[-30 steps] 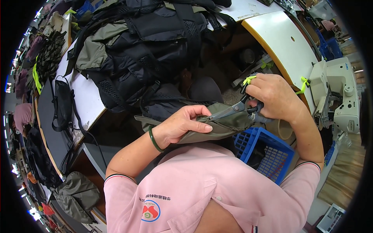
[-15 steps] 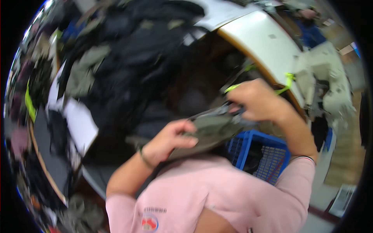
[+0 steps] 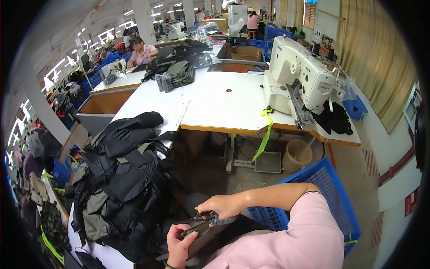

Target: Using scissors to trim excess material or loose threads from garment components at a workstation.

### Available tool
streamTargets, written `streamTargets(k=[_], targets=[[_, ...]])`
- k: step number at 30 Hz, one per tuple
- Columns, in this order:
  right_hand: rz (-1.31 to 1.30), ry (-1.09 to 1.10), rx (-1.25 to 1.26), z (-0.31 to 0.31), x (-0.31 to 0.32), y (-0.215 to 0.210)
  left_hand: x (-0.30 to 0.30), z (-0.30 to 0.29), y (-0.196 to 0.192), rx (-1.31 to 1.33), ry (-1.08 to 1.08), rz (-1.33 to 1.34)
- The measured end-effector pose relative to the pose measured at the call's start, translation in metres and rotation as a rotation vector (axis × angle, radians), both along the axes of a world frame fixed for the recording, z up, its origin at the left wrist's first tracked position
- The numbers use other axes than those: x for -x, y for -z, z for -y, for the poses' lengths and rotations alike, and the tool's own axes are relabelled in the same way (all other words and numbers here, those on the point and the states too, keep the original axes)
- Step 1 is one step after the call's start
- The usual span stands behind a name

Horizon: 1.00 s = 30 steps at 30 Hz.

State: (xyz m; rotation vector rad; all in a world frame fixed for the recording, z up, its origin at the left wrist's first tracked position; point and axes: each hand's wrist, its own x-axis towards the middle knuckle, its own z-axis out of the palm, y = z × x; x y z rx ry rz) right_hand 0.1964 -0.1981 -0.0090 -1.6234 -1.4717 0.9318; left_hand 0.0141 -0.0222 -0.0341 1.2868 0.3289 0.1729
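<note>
At the lower middle, my left hand (image 3: 181, 246) pinches a dark grey-green fabric piece (image 3: 208, 237) between thumb and fingers, close to my body. Just above it, my right hand (image 3: 224, 206) is closed, its fingers bent down over the same piece. A small black and yellow-green tool (image 3: 197, 210) shows at the right fingertips; its exact kind is too hidden to tell. Beneath the right fingers runs a grey strap (image 3: 223, 221), lying against the fabric. A large heap of black and grey-green sewn pieces (image 3: 130, 179) lies to the left of both hands.
A white sewing machine (image 3: 295, 76) stands on the white worktable (image 3: 224, 101), with a yellow-green ribbon (image 3: 264, 139) hanging off its edge. Under my right arm is a blue plastic basket (image 3: 333, 193). A beige bin (image 3: 297, 154) stands below the table. Another person (image 3: 142, 54) sits far left.
The view has swung up to show the table and machine. Both hands have come closer together on the fabric piece, now lower in the picture. My left fingers, earlier looser, now pinch it.
</note>
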Motion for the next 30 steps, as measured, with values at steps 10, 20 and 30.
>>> streamTargets(k=[10,20,30], targets=[[0.049,0.279,-0.25,0.007,0.002,0.009,-0.004,-0.017,0.005,-1.056,-0.044,0.796],[-0.073,0.393,-0.225,0.01,0.015,0.008,0.007,-0.02,0.008,-1.104,-0.059,0.923],[0.123,0.313,-0.227,0.007,0.018,-0.002,0.02,-0.026,0.015,-1.113,-0.016,0.879]])
